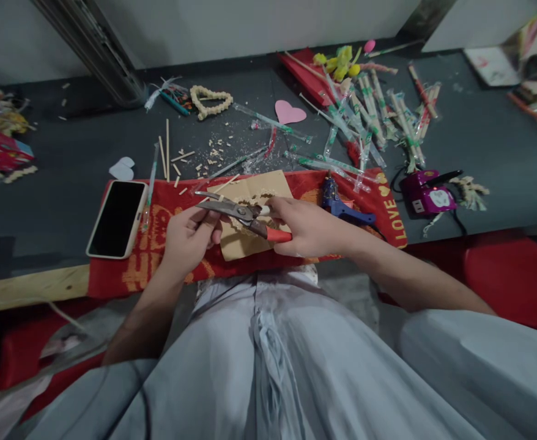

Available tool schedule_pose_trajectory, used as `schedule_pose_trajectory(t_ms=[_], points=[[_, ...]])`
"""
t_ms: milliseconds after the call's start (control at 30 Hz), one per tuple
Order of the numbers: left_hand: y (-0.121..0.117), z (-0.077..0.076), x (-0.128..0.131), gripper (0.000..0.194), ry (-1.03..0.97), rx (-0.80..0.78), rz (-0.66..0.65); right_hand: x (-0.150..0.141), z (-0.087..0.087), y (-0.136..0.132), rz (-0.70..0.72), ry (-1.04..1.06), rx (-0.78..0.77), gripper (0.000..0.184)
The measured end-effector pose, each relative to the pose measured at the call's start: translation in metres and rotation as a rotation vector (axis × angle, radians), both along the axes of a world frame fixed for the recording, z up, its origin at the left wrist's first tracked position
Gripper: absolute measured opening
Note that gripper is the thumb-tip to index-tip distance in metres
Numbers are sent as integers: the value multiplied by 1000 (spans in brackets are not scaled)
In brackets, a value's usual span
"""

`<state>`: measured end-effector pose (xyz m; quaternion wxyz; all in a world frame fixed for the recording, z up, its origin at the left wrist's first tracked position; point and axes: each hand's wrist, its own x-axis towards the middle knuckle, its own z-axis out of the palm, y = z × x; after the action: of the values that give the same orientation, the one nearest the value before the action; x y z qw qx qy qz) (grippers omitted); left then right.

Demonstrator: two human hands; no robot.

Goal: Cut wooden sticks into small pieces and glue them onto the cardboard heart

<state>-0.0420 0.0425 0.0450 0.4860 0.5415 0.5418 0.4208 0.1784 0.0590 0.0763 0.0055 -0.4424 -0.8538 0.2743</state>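
My right hand [307,226] is closed round the orange-red handles of a pair of pruning shears [241,214], whose blades point left and stand slightly apart. My left hand [190,235] pinches close to the blade tips. A thin wooden stick [221,198] shows between the blades, just above the left fingertips, which partly hide it. Below the shears lies a piece of tan cardboard [245,247]. A pale, bumpy outline made of small pieces [262,198] rests on it, mostly covered by the shears and my right hand.
A red towel [158,214] bears the cardboard, a phone [116,220] and a blue glue gun [342,205]. Behind are cut stick bits [216,153], a heart-shaped frame [211,102], a pink paper heart [290,112] and wrapped sticks [372,107]. A purple box [427,192] stands right.
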Motion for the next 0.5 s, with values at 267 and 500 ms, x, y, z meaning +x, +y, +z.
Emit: schedule_pose_trajectory(t_ms=[267,500], points=[[2,-13,-2,26,348,193,41,-10,1,-10,-79,-118,5,41],[8,-25,-3,28,517,392,64,-7,2,-6,-31,-80,-65,34]])
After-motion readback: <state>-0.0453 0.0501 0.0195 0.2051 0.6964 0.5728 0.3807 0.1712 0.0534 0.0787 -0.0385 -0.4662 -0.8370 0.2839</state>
